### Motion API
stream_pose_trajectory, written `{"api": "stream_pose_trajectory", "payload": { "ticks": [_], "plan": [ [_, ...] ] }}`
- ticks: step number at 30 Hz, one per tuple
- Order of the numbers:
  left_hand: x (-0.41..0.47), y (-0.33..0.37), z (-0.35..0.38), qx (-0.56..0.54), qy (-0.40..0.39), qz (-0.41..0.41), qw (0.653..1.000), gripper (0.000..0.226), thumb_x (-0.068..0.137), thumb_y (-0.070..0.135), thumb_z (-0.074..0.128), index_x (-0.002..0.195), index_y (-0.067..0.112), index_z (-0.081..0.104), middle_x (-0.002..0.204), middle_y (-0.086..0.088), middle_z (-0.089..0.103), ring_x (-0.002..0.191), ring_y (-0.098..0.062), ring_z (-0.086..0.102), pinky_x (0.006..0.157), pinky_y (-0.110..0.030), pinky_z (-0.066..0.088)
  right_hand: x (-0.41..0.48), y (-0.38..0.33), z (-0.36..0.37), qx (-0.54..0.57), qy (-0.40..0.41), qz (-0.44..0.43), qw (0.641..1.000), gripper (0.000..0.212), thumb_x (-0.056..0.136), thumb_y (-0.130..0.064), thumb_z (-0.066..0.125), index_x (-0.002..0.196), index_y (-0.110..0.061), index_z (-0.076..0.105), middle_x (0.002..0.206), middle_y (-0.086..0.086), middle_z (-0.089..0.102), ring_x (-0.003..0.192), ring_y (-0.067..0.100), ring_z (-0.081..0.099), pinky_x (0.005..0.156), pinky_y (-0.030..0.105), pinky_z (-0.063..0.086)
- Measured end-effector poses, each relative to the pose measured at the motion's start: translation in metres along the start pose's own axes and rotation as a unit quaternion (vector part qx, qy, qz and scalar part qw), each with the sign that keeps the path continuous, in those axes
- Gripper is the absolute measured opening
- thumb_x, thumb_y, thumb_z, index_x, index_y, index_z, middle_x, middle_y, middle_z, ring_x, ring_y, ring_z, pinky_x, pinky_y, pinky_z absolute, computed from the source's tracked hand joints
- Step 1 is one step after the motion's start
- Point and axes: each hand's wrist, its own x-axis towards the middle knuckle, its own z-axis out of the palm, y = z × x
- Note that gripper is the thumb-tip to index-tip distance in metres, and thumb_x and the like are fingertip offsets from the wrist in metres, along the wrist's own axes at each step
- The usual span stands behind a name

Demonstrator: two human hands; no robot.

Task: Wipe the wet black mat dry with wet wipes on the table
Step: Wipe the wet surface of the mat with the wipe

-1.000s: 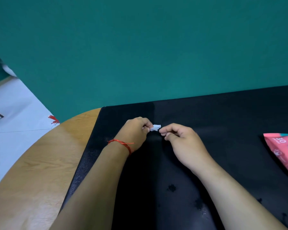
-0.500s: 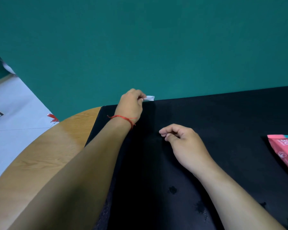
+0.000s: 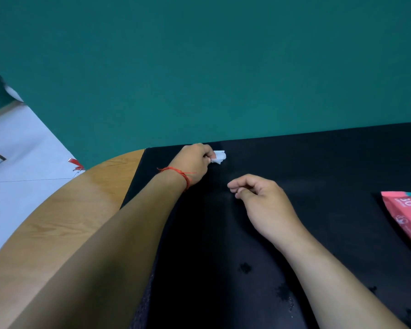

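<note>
A black mat [image 3: 318, 176] covers most of the round wooden table [image 3: 64, 224]. Dark wet spots [image 3: 244, 268] show on the mat near its front. My left hand [image 3: 192, 162], with a red string at the wrist, is shut on a small folded white wet wipe [image 3: 219, 157] and presses it on the mat close to the far left corner. My right hand [image 3: 259, 200] rests on the mat a little nearer to me, fingers loosely curled and holding nothing.
A pink wet wipe pack [image 3: 406, 217] lies on the mat at the right edge of view. A teal wall [image 3: 199, 67] stands right behind the table. Pale floor [image 3: 22, 162] lies to the left.
My left hand took the wipe away from my right hand to the mat's far edge, then drew it slightly back toward me. My right hand stayed in place, empty.
</note>
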Motion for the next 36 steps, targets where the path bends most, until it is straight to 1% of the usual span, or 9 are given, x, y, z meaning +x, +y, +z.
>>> {"api": "stream_pose_trajectory", "payload": {
  "ticks": [2,4,8,12,17,24,28,31,36],
  "plan": [
    [-0.013,0.003,0.002,-0.012,-0.005,0.001,1.000,0.019,0.102,0.013,0.059,0.099,0.026,0.072,0.103,0.006,0.066,0.093,-0.014,0.058,0.075,-0.024,0.039,-0.001,-0.001,-0.001,0.003,-0.001,0.004,1.000,0.034,0.101,-0.013,0.058,0.094,-0.039,0.079,0.095,-0.022,0.076,0.092,-0.001,0.068,0.076,0.017,0.051],
    [-0.026,0.008,0.001,-0.026,-0.015,-0.002,1.000,0.020,0.103,0.014,0.059,0.097,0.030,0.070,0.102,0.009,0.064,0.091,-0.011,0.057,0.071,-0.016,0.038,-0.001,-0.002,-0.001,0.009,-0.002,0.007,1.000,0.034,0.101,-0.013,0.057,0.094,-0.038,0.079,0.095,-0.021,0.076,0.092,-0.002,0.067,0.072,0.012,0.047],
    [-0.053,0.016,0.002,-0.033,-0.036,0.000,0.999,0.020,0.104,0.013,0.060,0.098,0.031,0.069,0.104,0.009,0.062,0.094,-0.009,0.056,0.075,-0.016,0.037,-0.001,-0.004,-0.002,0.023,0.001,0.012,1.000,0.033,0.101,-0.012,0.058,0.093,-0.037,0.079,0.093,-0.020,0.076,0.091,-0.003,0.067,0.070,0.012,0.043],
    [-0.080,0.019,0.003,-0.032,-0.049,0.013,0.998,0.021,0.104,0.013,0.059,0.099,0.030,0.069,0.104,0.010,0.061,0.095,-0.008,0.056,0.081,-0.017,0.039,-0.001,-0.004,-0.003,0.026,-0.001,0.014,1.000,0.032,0.101,-0.013,0.059,0.093,-0.037,0.079,0.093,-0.021,0.076,0.090,-0.003,0.067,0.072,0.018,0.045],
    [-0.108,0.017,0.006,-0.035,-0.038,0.033,0.998,0.027,0.101,0.007,0.060,0.096,0.032,0.067,0.102,0.010,0.060,0.092,-0.008,0.057,0.077,-0.005,0.037,0.001,-0.001,-0.003,0.033,0.009,0.013,0.999,0.033,0.100,-0.012,0.059,0.094,-0.037,0.079,0.095,-0.020,0.077,0.090,0.005,0.069,0.079,0.028,0.052],
    [-0.143,0.024,0.001,-0.032,-0.048,0.050,0.997,0.022,0.100,0.006,0.060,0.104,0.024,0.072,0.104,0.012,0.062,0.091,0.001,0.055,0.080,-0.007,0.040,0.003,0.004,-0.002,0.033,0.010,0.010,0.999,0.039,0.099,-0.010,0.053,0.094,-0.039,0.079,0.096,-0.016,0.077,0.096,0.003,0.070,0.081,0.025,0.051],
    [-0.163,0.027,0.000,-0.034,-0.057,0.055,0.996,0.021,0.101,0.008,0.061,0.107,0.025,0.073,0.104,0.018,0.060,0.094,0.009,0.054,0.083,-0.001,0.039,0.004,0.004,-0.001,0.038,0.008,0.010,0.999,0.040,0.097,-0.009,0.053,0.093,-0.039,0.079,0.096,-0.015,0.077,0.096,0.005,0.071,0.085,0.027,0.054],
    [-0.177,0.029,-0.001,-0.039,-0.065,0.048,0.996,0.022,0.100,0.007,0.062,0.106,0.026,0.073,0.103,0.019,0.060,0.096,0.005,0.057,0.083,-0.003,0.040,0.004,0.003,-0.002,0.040,0.006,0.012,0.999,0.039,0.097,-0.009,0.053,0.093,-0.038,0.079,0.096,-0.015,0.077,0.097,0.004,0.071,0.083,0.026,0.052],
    [-0.200,0.044,-0.021,-0.032,-0.150,0.028,0.988,0.020,0.099,0.014,0.067,0.100,0.033,0.075,0.092,0.017,0.066,0.087,0.005,0.061,0.074,-0.007,0.044,0.002,0.002,-0.003,0.043,0.005,0.016,0.999,0.038,0.098,-0.010,0.054,0.092,-0.038,0.079,0.094,-0.016,0.077,0.097,0.004,0.070,0.080,0.023,0.050]
  ]
}}
